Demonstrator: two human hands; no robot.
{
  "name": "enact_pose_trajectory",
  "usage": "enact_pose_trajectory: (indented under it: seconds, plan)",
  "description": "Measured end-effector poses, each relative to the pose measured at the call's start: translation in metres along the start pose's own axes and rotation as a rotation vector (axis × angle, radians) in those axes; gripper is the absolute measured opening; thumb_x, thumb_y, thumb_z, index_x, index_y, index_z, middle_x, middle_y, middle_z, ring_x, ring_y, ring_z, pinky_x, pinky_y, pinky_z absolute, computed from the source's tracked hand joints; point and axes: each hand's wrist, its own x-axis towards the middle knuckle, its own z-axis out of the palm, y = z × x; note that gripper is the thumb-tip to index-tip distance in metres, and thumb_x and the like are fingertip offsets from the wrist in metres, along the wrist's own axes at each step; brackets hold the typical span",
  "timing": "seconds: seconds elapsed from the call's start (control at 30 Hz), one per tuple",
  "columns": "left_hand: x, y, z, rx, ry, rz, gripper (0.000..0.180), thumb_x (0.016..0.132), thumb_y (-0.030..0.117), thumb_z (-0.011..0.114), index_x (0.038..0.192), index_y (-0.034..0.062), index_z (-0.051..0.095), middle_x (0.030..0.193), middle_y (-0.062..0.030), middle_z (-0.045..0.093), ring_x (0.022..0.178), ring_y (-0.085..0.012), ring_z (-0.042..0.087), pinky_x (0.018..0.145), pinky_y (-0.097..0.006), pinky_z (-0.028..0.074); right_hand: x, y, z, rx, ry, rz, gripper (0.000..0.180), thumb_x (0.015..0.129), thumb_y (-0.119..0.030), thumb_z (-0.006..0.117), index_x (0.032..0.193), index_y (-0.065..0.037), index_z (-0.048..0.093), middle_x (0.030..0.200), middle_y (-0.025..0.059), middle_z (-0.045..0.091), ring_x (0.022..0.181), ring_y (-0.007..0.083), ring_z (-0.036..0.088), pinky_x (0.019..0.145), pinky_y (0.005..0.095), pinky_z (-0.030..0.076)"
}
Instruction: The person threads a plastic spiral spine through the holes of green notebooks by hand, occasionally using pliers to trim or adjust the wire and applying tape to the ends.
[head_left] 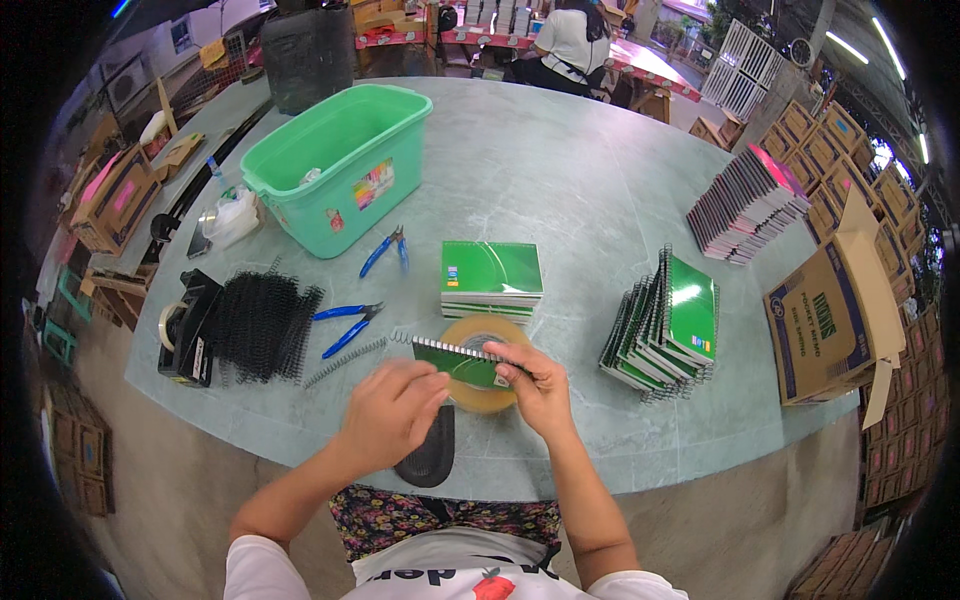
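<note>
A small green notebook (456,366) is tilted up before me, its top edge lined with holes. My right hand (536,386) pinches it at the right end. A dark wire coil (347,361) runs along that edge and trails off to the left onto the table. Close to the notebook's lower left corner is my left hand (395,408), slightly blurred, its fingers loosely bent and apart from the thumb; nothing shows in them. Beneath the notebook lies a roll of clear yellowish tape (487,399). Just beyond stands a stack of green notebooks (491,268).
Left are two blue-handled cutters (345,327) (383,252), a heap of black coils (262,318), a tape dispenser (190,330) and a green tub (345,200). Right are coil-bound notebooks (665,325), another notebook stack (745,205) and an open carton (825,320). A person (572,48) sits far off.
</note>
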Motion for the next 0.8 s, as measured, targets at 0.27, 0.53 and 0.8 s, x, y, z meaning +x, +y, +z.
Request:
enact_pose_trajectory:
  seconds: [0.27,0.53,0.8]
  plan:
    - [0.042,-0.008,0.005,0.128,-0.160,0.090,0.030,0.076,0.020,0.065,0.100,0.0044,0.058,0.095,-0.0090,0.057,0.091,-0.0287,0.053,0.079,-0.040,0.038,-0.011,-0.002,0.001,0.114,0.014,0.051,0.040,0.082,0.009,0.057,0.121,0.001,0.055,0.120,0.0154,0.059,0.105,0.0169,0.058,0.092,0.0289,0.045]
    - [0.047,-0.001,0.011,0.083,-0.245,0.116,0.029,0.079,0.024,0.065,0.102,0.0075,0.058,0.094,-0.0082,0.057,0.090,-0.0266,0.053,0.077,-0.039,0.038,-0.018,-0.006,0.009,0.162,0.119,0.084,0.023,0.088,-0.001,0.056,0.111,0.002,0.060,0.107,0.0091,0.064,0.097,0.0129,0.059,0.085,0.0252,0.046]
    - [0.058,0.014,0.040,-0.078,-0.171,0.202,0.022,0.079,0.020,0.064,0.095,0.0051,0.060,0.096,-0.0099,0.060,0.093,-0.0281,0.055,0.081,-0.040,0.040,-0.024,0.012,-0.005,-0.196,0.091,0.134,0.014,0.089,-0.006,0.057,0.098,0.003,0.063,0.082,0.0039,0.066,0.075,0.0063,0.056,0.066,0.0228,0.046]
